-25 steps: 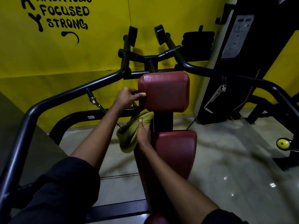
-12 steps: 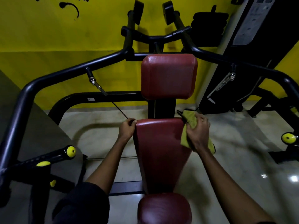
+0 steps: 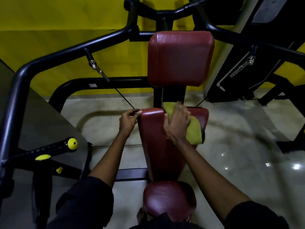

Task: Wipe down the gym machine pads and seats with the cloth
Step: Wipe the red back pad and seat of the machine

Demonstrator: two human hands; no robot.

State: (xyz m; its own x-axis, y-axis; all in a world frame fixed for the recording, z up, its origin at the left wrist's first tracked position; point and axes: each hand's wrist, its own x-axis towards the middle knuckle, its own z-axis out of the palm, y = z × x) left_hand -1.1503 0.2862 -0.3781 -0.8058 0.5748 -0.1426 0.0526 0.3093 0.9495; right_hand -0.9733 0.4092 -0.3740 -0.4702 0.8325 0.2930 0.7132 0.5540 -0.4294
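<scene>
Having slid in from the pad's right edge, the right grip (image 3: 177,123) lay spread flat on the olive-green folded cloth (image 3: 194,131) at the far end of the long dark-red vinyl back pad (image 3: 153,138), the left grip (image 3: 127,121) clamped on its left corner; unpinched, the cloth could slip off.

- Left hand (image 3: 129,120), arm extended, curls round the back pad's (image 3: 153,139) top corner.
- Right hand (image 3: 177,124), arm extended, presses palm-down, fingers flat, on the cloth (image 3: 194,132).

Head camera looks down, near the back pad (image 3: 153,139)
</scene>
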